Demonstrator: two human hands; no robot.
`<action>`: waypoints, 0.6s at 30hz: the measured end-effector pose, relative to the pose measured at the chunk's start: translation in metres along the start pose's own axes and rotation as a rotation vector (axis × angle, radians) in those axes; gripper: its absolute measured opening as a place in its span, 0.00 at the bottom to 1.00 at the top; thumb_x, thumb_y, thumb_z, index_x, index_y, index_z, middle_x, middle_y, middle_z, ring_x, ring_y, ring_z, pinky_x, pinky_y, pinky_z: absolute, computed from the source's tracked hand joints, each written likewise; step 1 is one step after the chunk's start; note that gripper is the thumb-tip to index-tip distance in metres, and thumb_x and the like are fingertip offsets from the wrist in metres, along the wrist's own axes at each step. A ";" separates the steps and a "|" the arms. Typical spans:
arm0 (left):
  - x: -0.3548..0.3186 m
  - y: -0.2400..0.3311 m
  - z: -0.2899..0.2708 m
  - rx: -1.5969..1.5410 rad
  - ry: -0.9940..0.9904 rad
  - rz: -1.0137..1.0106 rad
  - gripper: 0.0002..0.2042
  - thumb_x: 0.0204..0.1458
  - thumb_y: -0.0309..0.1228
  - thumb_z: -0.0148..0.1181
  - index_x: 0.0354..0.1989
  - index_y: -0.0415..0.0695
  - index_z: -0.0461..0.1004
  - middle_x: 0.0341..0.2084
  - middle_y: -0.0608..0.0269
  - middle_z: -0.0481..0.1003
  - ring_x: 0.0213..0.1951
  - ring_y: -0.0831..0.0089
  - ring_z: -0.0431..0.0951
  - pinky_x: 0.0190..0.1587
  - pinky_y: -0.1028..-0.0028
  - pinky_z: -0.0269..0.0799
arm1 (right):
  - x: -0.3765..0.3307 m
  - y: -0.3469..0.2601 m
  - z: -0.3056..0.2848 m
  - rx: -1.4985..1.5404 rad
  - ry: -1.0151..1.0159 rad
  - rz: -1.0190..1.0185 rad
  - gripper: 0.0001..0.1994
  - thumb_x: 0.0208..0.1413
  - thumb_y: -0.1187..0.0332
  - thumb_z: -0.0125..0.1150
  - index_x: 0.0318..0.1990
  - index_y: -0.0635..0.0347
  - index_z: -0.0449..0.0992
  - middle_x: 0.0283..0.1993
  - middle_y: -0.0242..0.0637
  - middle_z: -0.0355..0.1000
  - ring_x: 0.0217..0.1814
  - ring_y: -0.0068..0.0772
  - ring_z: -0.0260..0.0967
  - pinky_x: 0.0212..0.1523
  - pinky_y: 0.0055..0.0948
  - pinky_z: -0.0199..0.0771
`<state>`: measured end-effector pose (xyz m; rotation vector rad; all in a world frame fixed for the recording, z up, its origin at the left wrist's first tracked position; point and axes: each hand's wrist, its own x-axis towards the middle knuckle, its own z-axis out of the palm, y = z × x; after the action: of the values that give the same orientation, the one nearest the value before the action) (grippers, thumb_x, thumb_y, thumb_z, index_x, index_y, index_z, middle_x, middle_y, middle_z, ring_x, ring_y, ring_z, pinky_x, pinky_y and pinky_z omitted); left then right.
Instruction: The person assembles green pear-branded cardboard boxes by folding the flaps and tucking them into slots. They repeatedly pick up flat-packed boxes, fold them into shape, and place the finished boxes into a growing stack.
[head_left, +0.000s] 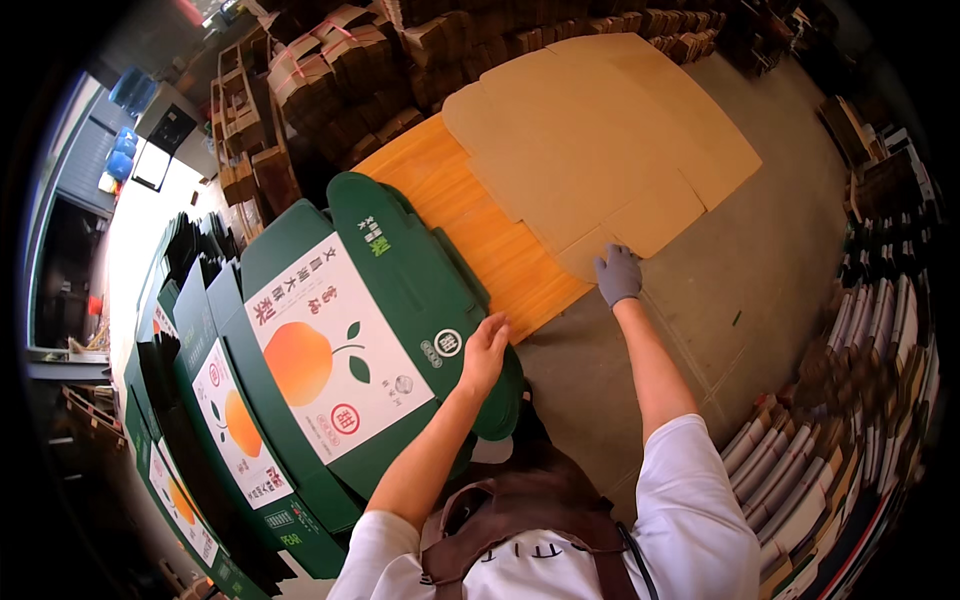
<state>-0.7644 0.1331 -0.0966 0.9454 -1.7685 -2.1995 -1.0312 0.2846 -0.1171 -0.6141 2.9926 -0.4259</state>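
Note:
My left hand (485, 350), bare, rests flat on the right edge of a green flat carton blank (340, 330) printed with an orange fruit on a white panel. My right hand (617, 274) wears a grey glove and grips the near edge of a plain brown flat cardboard blank (590, 130). That brown blank lies across an orange wooden table top (480, 230). The green blank is the top one of a stack to the left of the table.
More green printed blanks (215, 430) fan out at the lower left. Bundles of brown cartons (340, 60) are piled at the back. Stacks of flat cartons stand on edge at the right (850, 420). Grey concrete floor (770, 240) lies between.

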 end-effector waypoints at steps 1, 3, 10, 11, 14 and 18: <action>0.039 0.008 0.027 -0.078 0.020 -0.130 0.22 0.65 0.35 0.54 0.63 0.36 0.64 0.54 0.55 0.73 0.55 0.65 0.74 0.57 0.68 0.69 | 0.006 0.014 0.005 -0.028 -0.030 0.005 0.20 0.58 0.58 0.57 0.53 0.60 0.72 0.55 0.49 0.69 0.55 0.53 0.68 0.54 0.47 0.72; 0.102 0.018 0.063 -0.169 0.070 -0.313 0.25 0.65 0.37 0.54 0.65 0.38 0.62 0.55 0.57 0.71 0.55 0.64 0.73 0.56 0.64 0.69 | 0.017 0.028 0.011 -0.011 -0.043 0.001 0.20 0.57 0.58 0.58 0.52 0.60 0.72 0.54 0.50 0.69 0.55 0.53 0.68 0.53 0.47 0.72; 0.180 -0.004 0.104 -0.369 0.198 -0.508 0.15 0.63 0.38 0.57 0.51 0.43 0.68 0.37 0.65 0.73 0.37 0.73 0.74 0.40 0.70 0.70 | 0.016 0.017 0.008 0.260 0.015 0.074 0.15 0.57 0.61 0.60 0.47 0.60 0.73 0.48 0.50 0.71 0.49 0.53 0.70 0.48 0.47 0.73; 0.183 -0.005 0.107 -0.387 0.201 -0.513 0.13 0.62 0.38 0.58 0.47 0.43 0.69 0.30 0.68 0.74 0.30 0.77 0.73 0.33 0.75 0.71 | 0.018 0.021 0.007 0.321 -0.002 0.080 0.14 0.57 0.61 0.60 0.46 0.60 0.73 0.46 0.49 0.72 0.48 0.52 0.71 0.47 0.46 0.73; 0.182 0.004 0.105 -0.159 0.305 -0.533 0.08 0.63 0.35 0.58 0.43 0.45 0.69 0.32 0.68 0.75 0.32 0.74 0.76 0.37 0.72 0.74 | 0.011 0.028 -0.003 0.597 -0.065 0.051 0.13 0.59 0.59 0.60 0.40 0.61 0.74 0.39 0.46 0.73 0.42 0.45 0.73 0.43 0.42 0.74; 0.141 0.044 0.092 -0.377 0.181 -0.344 0.05 0.64 0.31 0.55 0.44 0.46 0.68 0.36 0.67 0.76 0.36 0.73 0.78 0.41 0.69 0.75 | -0.015 0.085 -0.007 1.206 -0.126 0.570 0.20 0.63 0.49 0.56 0.39 0.61 0.75 0.37 0.39 0.74 0.38 0.33 0.73 0.33 0.39 0.75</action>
<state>-0.9383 0.1261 -0.0983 1.3754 -1.1229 -2.4291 -1.0503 0.3670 -0.1344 0.2973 2.0236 -1.7391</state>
